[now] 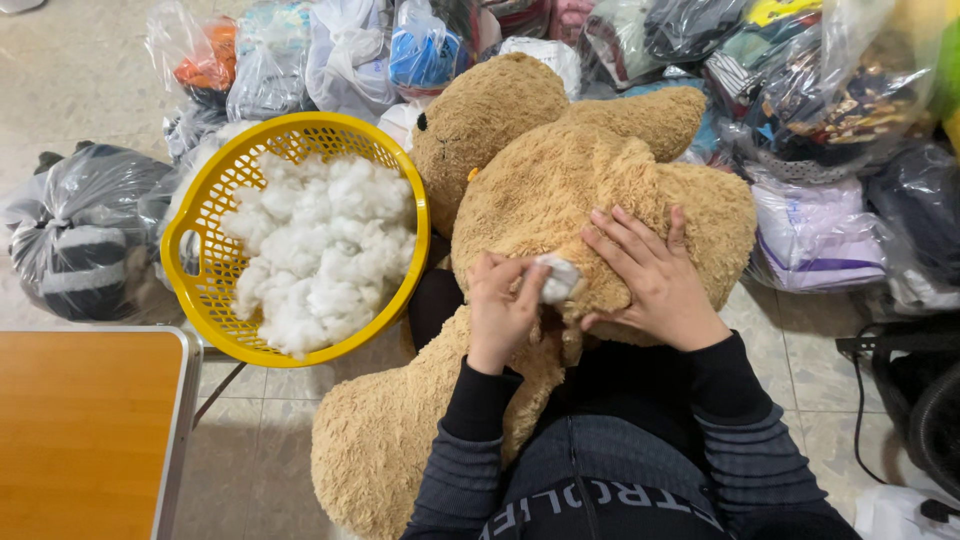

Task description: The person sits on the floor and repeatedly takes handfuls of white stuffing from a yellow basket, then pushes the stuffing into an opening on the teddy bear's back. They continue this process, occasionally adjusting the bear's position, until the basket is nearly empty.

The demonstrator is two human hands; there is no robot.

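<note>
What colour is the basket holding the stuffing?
Yellow: the basket with a lattice wall, clearest in the head view.

Tiled floor (90, 70) bears bagged bundles (80, 235), seemingly basket (200, 235).

At my ten o'clock sits a yellow plastic basket (190, 232) with a latticed wall, heaped with loose white stuffing (320, 250). At nine o'clock, just beyond the basket, a knotted grey plastic bag (75, 225) rests on the tiled floor (80, 70). From eleven round to two o'clock a row of clear and dark plastic bags (345, 50) packed with cloth things lines the far edge, one showing something orange (208, 60), one something blue (422, 55). At three o'clock lies a bag of white and purple fabric (815, 235). At seven o'clock, the corner of a wooden tabletop (80, 430) with a metal rim juts in. At four o'clock stands a black object with a cable (915, 395).
</note>
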